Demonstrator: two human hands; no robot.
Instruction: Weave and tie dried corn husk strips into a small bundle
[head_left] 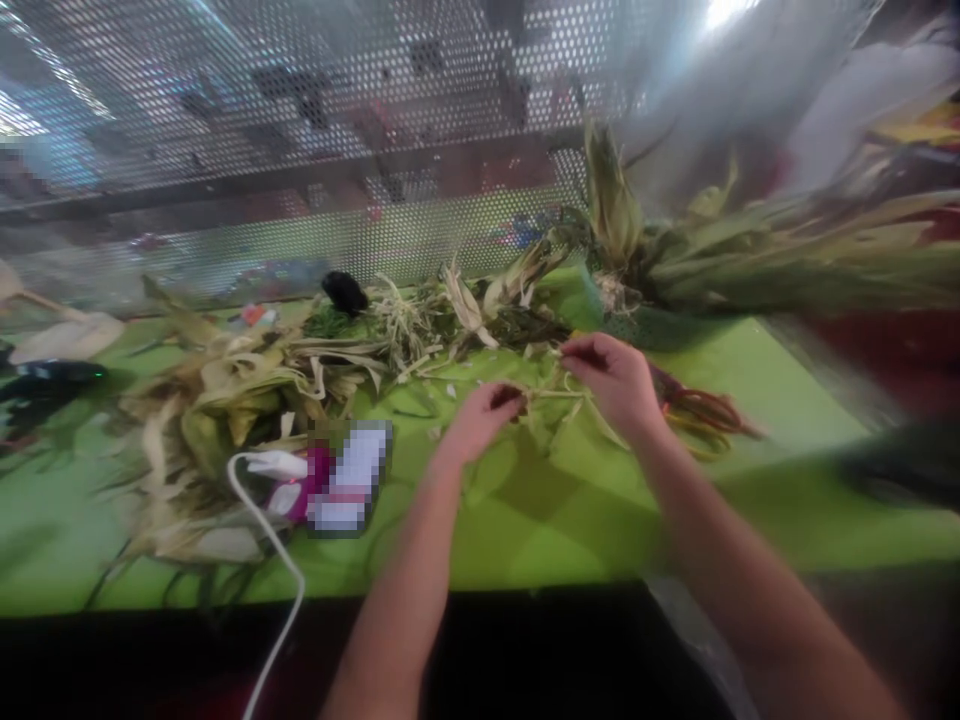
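Above the bright green tabletop (510,550), my left hand (484,418) is closed, thumb and fingers pinching the end of a thin pale strip of corn husk (556,393). My right hand (613,378) sits a little higher and to the right, its fingertips pinched on the same tangle of strips. Blur hides exactly where each strip starts and ends. Loose husk ends hang below and between the hands. Close beside my right wrist lies what looks like a pair of scissors with orange and yellow loop handles (701,410).
A heap of dry husks (240,400) spreads over the left side. Near it lie a pixelated flat object (352,478) and a white cable (292,560) running off the front edge. Long leaves (787,260) rest over a green basket (667,328). A perforated metal panel (300,150) stands behind.
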